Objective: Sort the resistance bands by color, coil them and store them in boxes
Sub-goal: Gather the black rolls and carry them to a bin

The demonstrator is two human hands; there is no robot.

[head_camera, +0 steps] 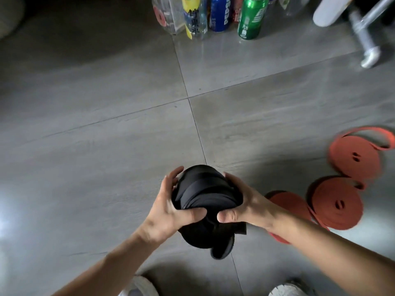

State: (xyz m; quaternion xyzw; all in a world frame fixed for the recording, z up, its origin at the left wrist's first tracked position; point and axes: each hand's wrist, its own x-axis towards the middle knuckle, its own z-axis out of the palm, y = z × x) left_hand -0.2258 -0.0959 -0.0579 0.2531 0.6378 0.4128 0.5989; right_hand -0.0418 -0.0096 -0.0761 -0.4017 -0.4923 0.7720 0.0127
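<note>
A bundle of coiled black resistance bands [204, 189] is held above the grey floor, near the middle bottom of the head view. My left hand [173, 212] grips its left side and my right hand [245, 207] grips its right side, thumbs meeting on the near face. A loose black end hangs below the bundle. To the right, three coiled red bands lie flat on the floor: one far right [354, 159], one nearer [337, 205], and one [288, 202] partly hidden behind my right wrist.
Drink bottles and cans, including a blue can [220, 13] and a green can [252, 18], stand at the far edge of the tiled floor [106, 135]. A metal chair leg [363, 39] is at the top right. My shoes [141, 287] show at the bottom.
</note>
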